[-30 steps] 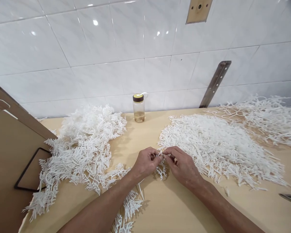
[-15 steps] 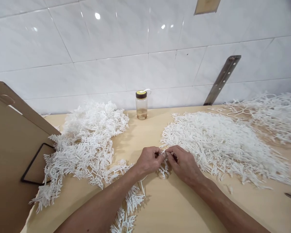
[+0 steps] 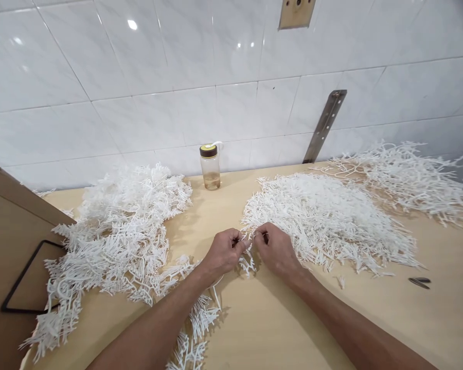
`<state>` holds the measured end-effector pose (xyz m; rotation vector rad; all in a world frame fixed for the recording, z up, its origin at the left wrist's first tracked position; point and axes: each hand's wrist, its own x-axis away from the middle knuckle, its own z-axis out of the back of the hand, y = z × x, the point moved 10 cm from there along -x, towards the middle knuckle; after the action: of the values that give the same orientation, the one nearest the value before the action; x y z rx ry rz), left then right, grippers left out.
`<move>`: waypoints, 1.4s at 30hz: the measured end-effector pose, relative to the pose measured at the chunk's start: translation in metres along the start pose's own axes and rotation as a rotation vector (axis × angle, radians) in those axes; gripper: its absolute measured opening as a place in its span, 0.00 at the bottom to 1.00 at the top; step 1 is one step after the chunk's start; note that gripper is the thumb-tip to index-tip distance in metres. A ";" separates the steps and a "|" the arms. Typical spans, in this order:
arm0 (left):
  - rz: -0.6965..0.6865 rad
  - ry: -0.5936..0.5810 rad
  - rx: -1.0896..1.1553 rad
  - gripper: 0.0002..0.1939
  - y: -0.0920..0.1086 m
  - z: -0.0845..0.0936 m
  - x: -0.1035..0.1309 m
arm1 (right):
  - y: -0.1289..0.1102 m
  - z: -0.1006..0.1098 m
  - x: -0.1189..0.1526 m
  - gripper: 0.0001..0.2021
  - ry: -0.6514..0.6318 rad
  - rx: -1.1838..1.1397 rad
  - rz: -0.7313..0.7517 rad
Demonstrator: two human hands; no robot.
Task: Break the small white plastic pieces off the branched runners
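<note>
Near the middle of the table, my left hand (image 3: 226, 252) pinches a white branched plastic strand (image 3: 247, 263), whose forked ends hang below the fingers. Just to the right, my right hand (image 3: 275, 249) is closed, thumb against forefinger, with a bit of white plastic at its fingertips. A narrow gap separates the two hands. Left of them lies a tangled heap of white branched strands (image 3: 127, 231), trailing under my left forearm. Behind and beside my right hand spreads a flatter pile of short white pieces (image 3: 332, 221).
A clear bottle (image 3: 210, 169) with a dark and yellow lid stands by the tiled wall. Looser white strands (image 3: 412, 180) lie at the far right. Small metal tweezers or snips (image 3: 420, 282) rest at the right. A brown cardboard box (image 3: 11, 246) borders the left side.
My hands have drawn slightly apart; before, their fingertips met at the white strand. The view has swung to the right, bringing the metal tool fully into sight.
</note>
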<state>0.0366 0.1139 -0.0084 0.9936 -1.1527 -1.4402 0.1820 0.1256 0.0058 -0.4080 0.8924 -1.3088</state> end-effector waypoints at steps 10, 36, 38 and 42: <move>0.028 0.014 0.283 0.21 0.002 0.005 -0.003 | 0.002 0.007 0.002 0.08 0.035 -0.163 -0.008; -0.006 0.105 0.065 0.17 0.001 0.013 -0.004 | -0.031 0.007 0.006 0.05 -0.010 -0.201 0.223; -0.018 0.111 0.033 0.17 0.001 0.013 -0.004 | -0.031 0.006 0.006 0.05 -0.016 -0.175 0.220; -0.019 0.114 0.020 0.18 0.000 0.014 -0.005 | -0.034 0.006 0.005 0.05 -0.021 -0.177 0.233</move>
<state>0.0242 0.1211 -0.0052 1.0888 -1.0786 -1.3713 0.1642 0.1108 0.0326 -0.4401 1.0103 -1.0149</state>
